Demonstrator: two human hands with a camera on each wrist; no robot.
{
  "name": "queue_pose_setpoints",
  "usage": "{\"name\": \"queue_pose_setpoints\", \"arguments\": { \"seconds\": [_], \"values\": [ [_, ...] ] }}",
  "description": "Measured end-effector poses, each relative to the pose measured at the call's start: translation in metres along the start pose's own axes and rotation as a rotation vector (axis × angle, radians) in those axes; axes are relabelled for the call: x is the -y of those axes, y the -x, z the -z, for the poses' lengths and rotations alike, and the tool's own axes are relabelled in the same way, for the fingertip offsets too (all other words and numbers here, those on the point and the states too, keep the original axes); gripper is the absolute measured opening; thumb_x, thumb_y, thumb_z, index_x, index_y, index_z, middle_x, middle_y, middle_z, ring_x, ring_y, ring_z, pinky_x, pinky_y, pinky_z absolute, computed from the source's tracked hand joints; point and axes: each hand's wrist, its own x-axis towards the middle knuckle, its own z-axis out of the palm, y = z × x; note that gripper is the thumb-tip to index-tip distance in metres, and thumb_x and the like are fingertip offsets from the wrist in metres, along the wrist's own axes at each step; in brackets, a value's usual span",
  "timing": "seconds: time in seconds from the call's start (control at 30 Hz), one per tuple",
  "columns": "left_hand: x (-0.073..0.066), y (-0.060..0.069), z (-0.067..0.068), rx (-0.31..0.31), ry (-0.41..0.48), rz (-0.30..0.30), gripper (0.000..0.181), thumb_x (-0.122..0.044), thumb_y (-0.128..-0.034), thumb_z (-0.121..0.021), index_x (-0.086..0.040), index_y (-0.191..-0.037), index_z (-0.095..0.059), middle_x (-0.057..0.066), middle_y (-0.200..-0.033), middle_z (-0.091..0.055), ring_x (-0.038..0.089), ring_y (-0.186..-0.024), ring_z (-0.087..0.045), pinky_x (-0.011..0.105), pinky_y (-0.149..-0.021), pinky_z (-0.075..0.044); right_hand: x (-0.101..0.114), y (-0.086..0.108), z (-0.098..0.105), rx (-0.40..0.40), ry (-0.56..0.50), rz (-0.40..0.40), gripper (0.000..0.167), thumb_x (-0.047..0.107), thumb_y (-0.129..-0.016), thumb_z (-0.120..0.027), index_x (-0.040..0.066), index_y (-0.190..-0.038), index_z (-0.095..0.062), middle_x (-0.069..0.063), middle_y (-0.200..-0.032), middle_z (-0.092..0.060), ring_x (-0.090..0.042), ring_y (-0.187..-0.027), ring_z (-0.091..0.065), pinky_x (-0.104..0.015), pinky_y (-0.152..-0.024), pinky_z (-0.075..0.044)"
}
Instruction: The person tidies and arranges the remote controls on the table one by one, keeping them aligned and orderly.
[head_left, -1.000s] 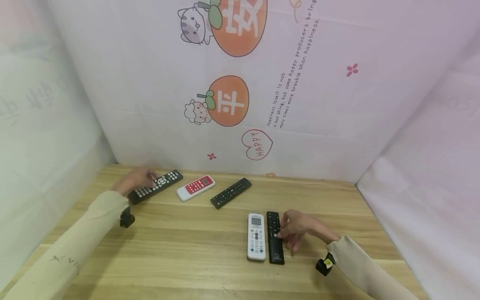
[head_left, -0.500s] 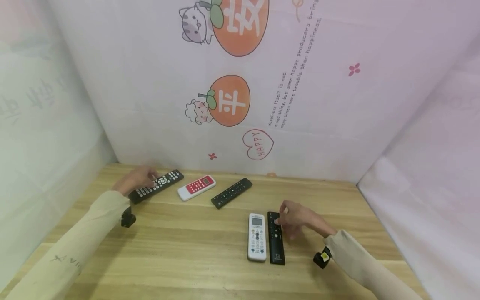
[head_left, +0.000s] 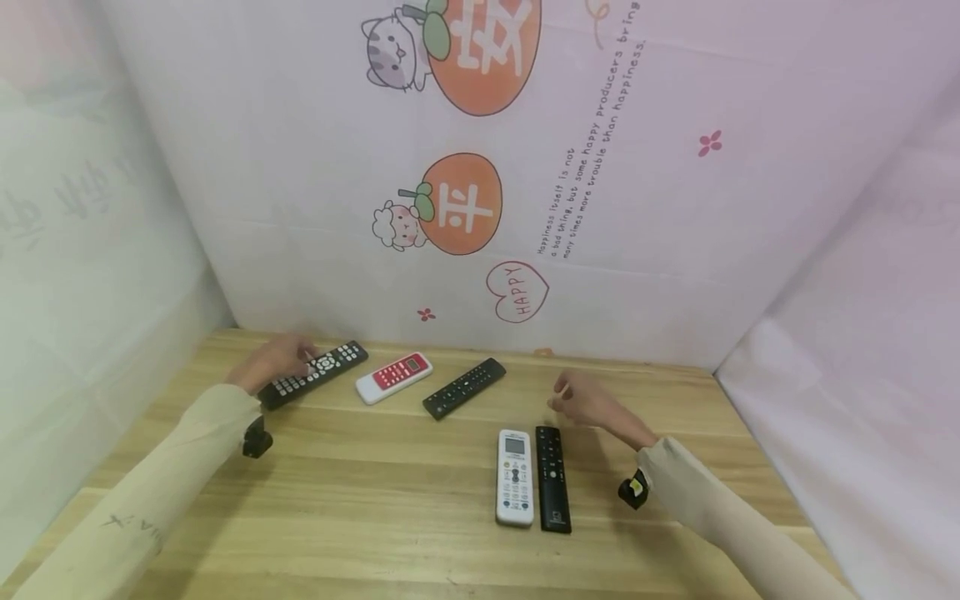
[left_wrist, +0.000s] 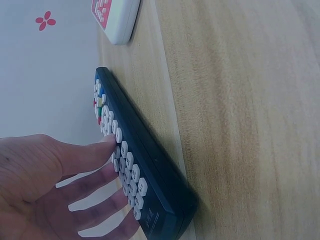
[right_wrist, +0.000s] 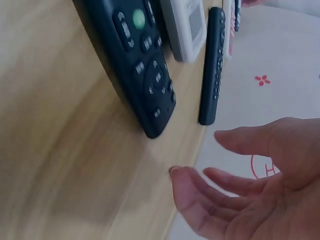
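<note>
Five remote controls are arranged on a wooden tabletop (head_left: 360, 500) before a printed white cloth (head_left: 637, 275). At the left of the head view, a black remote with white buttons (head_left: 343, 358) is held by the left hand (head_left: 276, 360): the thumb is laid on the keypad and the fingers are curved over the far side, their tips hidden. Just beside it, towards the centre, a red-and-white remote (head_left: 393, 377) is seen, followed by a small black remote (head_left: 464, 388); all three are set slantwise. At lower right of centre, a white remote with a display (head_left: 514, 477) and a long black remote (head_left: 553, 479) are placed side by side, nearly parallel, with a narrow gap. Just beyond the latter's upper end, the right hand (head_left: 587, 400) is raised above the table; its fingers are loosely bent, its thumb is parted from them, and nothing is grasped. The forearms are covered by cream sleeves (head_left: 153, 483).
</note>
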Motion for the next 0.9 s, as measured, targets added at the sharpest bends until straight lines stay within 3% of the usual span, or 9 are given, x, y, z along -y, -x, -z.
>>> {"name": "queue_pose_setpoints", "arguments": {
  "seconds": [0.23, 0.47, 0.63, 0.9],
  "values": [
    [-0.001, 0.0, 0.0, -0.011, -0.02, -0.012, 0.048, -0.009, -0.0943, -0.07, 0.012, -0.135, -0.057, 0.039, -0.129, -0.061, 0.054, -0.118, -0.06, 0.067, -0.102, -0.05, -0.003, -0.019, 0.002, -0.071, 0.054, 0.115, 0.033, 0.011, -0.101, -0.064, -0.012, -0.124, -0.057, -0.029, -0.115, -0.068, -0.038, -0.101, -0.068, -0.047, -0.084, -0.062],
    [-0.002, 0.008, -0.001, -0.02, 0.007, -0.009, 0.047, -0.007, -0.0936, -0.069, 0.014, -0.134, -0.057, 0.04, -0.128, -0.061, 0.054, -0.118, -0.06, 0.066, -0.103, -0.049, 0.003, -0.032, -0.004, -0.136, 0.147, 0.298, 0.023, 0.001, -0.098, -0.065, -0.01, -0.118, -0.063, -0.022, -0.109, -0.07, -0.035, -0.1, -0.069, -0.047, -0.087, -0.062],
    [0.001, 0.006, -0.002, -0.017, 0.001, 0.005, 0.048, -0.007, -0.0934, -0.07, 0.012, -0.135, -0.058, 0.039, -0.129, -0.061, 0.053, -0.118, -0.061, 0.065, -0.103, -0.05, 0.009, -0.04, -0.01, -0.121, 0.176, 0.408, 0.027, -0.005, -0.094, -0.067, -0.009, -0.12, -0.063, -0.023, -0.115, -0.068, -0.038, -0.105, -0.067, -0.049, -0.094, -0.06],
    [0.005, -0.002, -0.002, -0.004, -0.005, -0.001, 0.047, -0.009, -0.0957, -0.068, 0.013, -0.136, -0.057, 0.041, -0.131, -0.059, 0.056, -0.121, -0.058, 0.068, -0.105, -0.048, 0.023, -0.056, -0.019, -0.087, 0.222, 0.496, 0.034, -0.006, -0.092, -0.065, -0.008, -0.126, -0.064, -0.024, -0.123, -0.07, -0.039, -0.111, -0.067, -0.053, -0.101, -0.056]
  ]
}}
